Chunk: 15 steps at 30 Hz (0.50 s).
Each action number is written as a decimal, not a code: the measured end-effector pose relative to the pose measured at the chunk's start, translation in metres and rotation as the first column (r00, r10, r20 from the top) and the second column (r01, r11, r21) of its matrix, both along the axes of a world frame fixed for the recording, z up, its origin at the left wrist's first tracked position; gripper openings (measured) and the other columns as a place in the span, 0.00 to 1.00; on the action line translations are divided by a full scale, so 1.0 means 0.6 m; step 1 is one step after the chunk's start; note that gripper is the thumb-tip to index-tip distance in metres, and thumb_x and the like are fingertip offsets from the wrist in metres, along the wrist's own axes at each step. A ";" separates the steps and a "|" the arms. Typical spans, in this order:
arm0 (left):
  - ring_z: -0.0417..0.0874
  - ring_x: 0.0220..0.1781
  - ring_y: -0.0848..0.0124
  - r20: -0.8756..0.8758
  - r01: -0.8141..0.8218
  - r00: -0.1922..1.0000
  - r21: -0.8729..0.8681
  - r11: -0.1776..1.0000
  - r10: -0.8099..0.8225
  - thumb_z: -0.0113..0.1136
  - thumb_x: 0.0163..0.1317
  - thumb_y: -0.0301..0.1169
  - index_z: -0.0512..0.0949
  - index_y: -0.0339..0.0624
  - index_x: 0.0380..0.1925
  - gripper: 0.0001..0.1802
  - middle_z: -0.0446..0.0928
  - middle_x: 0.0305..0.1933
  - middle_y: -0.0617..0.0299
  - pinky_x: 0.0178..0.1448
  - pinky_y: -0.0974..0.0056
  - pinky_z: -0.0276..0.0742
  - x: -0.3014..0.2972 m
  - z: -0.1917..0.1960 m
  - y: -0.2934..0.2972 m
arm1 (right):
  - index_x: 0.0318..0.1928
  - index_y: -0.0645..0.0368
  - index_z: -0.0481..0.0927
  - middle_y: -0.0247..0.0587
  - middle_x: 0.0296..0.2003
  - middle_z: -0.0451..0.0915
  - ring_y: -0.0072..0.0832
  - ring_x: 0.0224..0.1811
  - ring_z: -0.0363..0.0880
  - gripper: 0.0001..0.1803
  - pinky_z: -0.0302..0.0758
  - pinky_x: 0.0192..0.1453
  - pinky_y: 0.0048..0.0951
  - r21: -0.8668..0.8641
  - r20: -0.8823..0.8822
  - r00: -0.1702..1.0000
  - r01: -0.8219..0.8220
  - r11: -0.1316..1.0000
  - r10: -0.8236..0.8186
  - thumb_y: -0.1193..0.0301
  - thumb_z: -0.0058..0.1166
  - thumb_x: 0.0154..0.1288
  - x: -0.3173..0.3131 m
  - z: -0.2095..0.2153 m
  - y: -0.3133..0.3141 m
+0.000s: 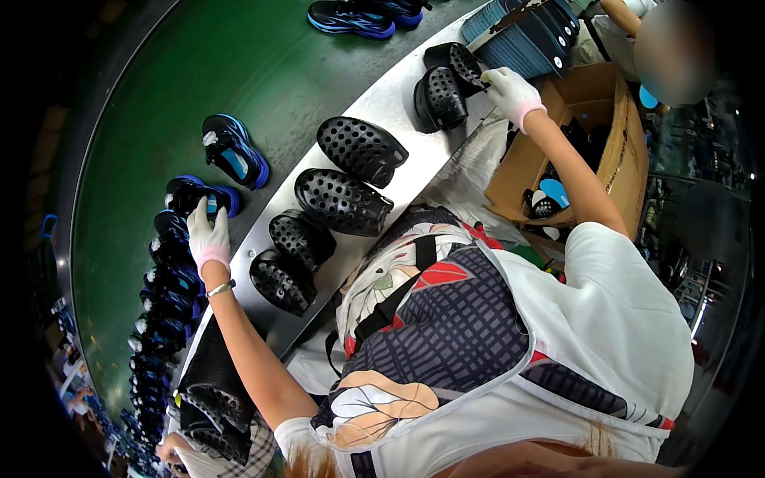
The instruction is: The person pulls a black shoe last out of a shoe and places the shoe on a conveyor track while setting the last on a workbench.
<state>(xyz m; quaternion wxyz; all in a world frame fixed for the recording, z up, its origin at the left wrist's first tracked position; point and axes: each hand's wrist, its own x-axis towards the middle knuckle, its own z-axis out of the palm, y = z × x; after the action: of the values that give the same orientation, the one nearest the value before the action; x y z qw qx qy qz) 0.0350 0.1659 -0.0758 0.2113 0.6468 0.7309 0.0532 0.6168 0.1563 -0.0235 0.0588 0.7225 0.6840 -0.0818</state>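
Left hand: the gloved left hand [209, 233] is stretched out to the left, its fingers laid flat on a blue and black sneaker [203, 195] at the edge of the green belt [159, 103]; whether the sneaker is gripped cannot be told.
Right hand: the gloved right hand [508, 89] is reached far to the right, with its fingertips closed on the rim of a black perforated clog [456, 60].
Clogs: six black clogs are lined up on the metal shelf [382, 99]. A second far clog [440, 99] is set just beside the one being touched. Two middle clogs [351, 171] are lying side by side, and two near clogs [291, 259] are placed close to the left wrist.
Sneakers: a row of blue sneakers [163, 311] is carried along the left edge of the belt, with one lone sneaker [233, 150] set farther out and another pair [358, 16] at the far end.
Insoles: a stack of blue-grey insoles [526, 36] is stood at the far right, just beyond the right hand.
Box: a cardboard box [617, 151] is kept on the right, beside the right forearm, with dark items inside.
Trays: black perforated pieces [211, 398] are piled at the near left.
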 end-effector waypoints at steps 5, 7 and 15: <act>0.79 0.50 0.59 0.056 0.025 0.998 0.013 1.000 -0.025 0.57 0.61 0.39 0.74 0.44 0.56 0.23 0.72 0.57 0.51 0.56 0.61 0.73 0.033 0.031 -0.011 | 0.48 0.49 0.76 0.40 0.49 0.75 0.41 0.52 0.74 0.15 0.73 0.54 0.38 0.126 -0.051 0.990 -0.122 0.984 0.130 0.72 0.48 0.59 0.017 -0.039 0.000; 0.82 0.45 0.64 0.096 0.011 0.995 -0.028 1.000 -0.008 0.58 0.62 0.38 0.75 0.44 0.55 0.22 0.73 0.56 0.53 0.51 0.64 0.75 0.060 0.045 -0.014 | 0.47 0.50 0.76 0.40 0.49 0.75 0.41 0.52 0.74 0.14 0.73 0.54 0.37 0.144 -0.058 0.984 -0.158 0.977 0.167 0.72 0.48 0.60 0.025 -0.043 0.002; 0.81 0.39 0.67 0.163 0.023 0.986 0.039 0.999 -0.029 0.59 0.61 0.39 0.77 0.44 0.52 0.21 0.75 0.51 0.55 0.46 0.64 0.75 0.068 0.064 -0.039 | 0.45 0.54 0.75 0.42 0.48 0.75 0.42 0.51 0.74 0.11 0.73 0.53 0.36 0.039 -0.095 0.986 -0.134 0.990 0.137 0.72 0.47 0.61 0.023 -0.006 0.008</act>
<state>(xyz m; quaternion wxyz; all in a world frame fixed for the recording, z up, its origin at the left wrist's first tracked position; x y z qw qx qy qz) 0.0760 0.1428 -0.0371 0.2592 0.6535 0.7015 0.1166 0.6305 0.1610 -0.0271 0.0190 0.6703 0.7349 -0.1018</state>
